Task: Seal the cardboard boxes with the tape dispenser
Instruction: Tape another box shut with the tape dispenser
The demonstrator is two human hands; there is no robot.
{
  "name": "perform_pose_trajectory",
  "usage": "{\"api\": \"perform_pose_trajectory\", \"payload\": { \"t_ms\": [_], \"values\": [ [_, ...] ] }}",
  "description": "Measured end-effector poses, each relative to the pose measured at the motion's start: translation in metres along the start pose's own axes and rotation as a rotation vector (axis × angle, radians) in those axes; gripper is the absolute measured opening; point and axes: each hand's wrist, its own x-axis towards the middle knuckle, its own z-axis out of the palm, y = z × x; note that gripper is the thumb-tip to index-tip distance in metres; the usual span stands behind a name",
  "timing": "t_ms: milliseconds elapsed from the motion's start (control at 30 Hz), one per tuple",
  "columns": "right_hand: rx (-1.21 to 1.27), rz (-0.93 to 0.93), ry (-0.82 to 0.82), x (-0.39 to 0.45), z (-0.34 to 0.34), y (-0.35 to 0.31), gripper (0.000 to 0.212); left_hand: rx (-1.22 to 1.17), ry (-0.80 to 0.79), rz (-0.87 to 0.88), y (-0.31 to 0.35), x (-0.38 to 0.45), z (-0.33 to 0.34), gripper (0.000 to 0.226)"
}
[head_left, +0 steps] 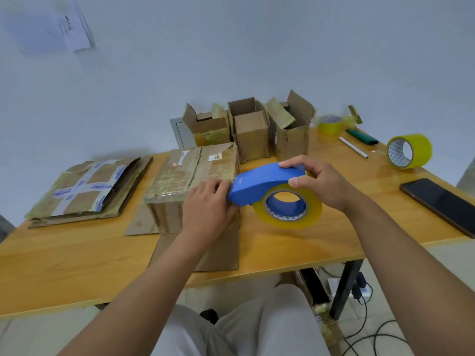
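A blue tape dispenser (259, 185) carrying a yellowish tape roll (288, 208) hangs just right of a closed, taped cardboard box (190, 173) at the table's middle. My right hand (318, 182) grips the dispenser's top from the right. My left hand (208, 204) lies over the box's near right corner, its fingers at the dispenser's front tip; whether they pinch the tape end there is hidden. Three open boxes (250, 129) stand in a row behind.
Flattened cartons (84, 187) lie at the left of the wooden table (77, 263). Right of the boxes lie two yellow tape rolls (408, 151), a white pen (353, 147), a green marker (362, 136) and a black phone (442, 202). Loose cardboard sheets (221, 250) lie under the box.
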Motion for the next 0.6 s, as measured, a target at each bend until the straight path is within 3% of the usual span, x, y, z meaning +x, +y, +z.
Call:
{"api": "perform_pose_trajectory", "payload": {
  "t_ms": [100, 300, 600],
  "values": [
    [0.021, -0.015, 0.017, -0.005, -0.002, 0.003, 0.032, -0.017, 0.047, -0.053, 0.0, 0.001, 0.005, 0.031],
    [0.026, -0.036, -0.001, -0.011, -0.014, 0.003, 0.033, 0.002, 0.051, -0.065, 0.004, 0.0, 0.005, 0.031],
    [0.017, 0.006, 0.004, -0.022, -0.029, 0.008, 0.036, 0.026, -0.013, -0.075, 0.0, 0.002, 0.001, 0.053]
  ]
}}
